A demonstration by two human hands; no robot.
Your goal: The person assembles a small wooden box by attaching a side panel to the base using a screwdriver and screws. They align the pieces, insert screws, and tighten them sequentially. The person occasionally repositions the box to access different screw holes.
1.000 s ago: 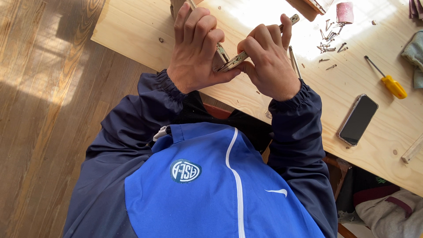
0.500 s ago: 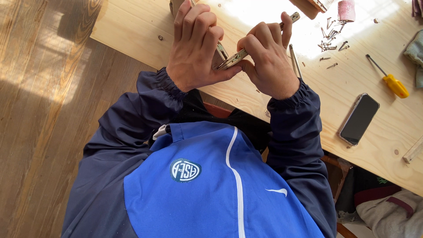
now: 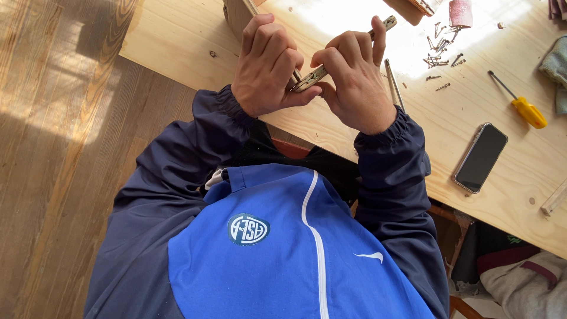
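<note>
My left hand (image 3: 269, 65) and my right hand (image 3: 354, 82) are raised close together over the near edge of a pale wooden table (image 3: 171, 35). Between them they grip a narrow flat strip (image 3: 387, 23) that slants up to the right. Its near end is pinched between my left fingers and my right thumb, and its far end sticks out past my right fingertips. My fingers hide most of the strip. A wooden block (image 3: 236, 15) stands just behind my left hand.
On the table lie a thin rod (image 3: 393, 82), several loose screws (image 3: 440, 53), a yellow-handled screwdriver (image 3: 525, 109), a dark phone (image 3: 481, 156), a pink roll (image 3: 460, 12), a grey cloth (image 3: 555, 65) and a wooden stick (image 3: 555, 198). Wooden floor spreads to the left.
</note>
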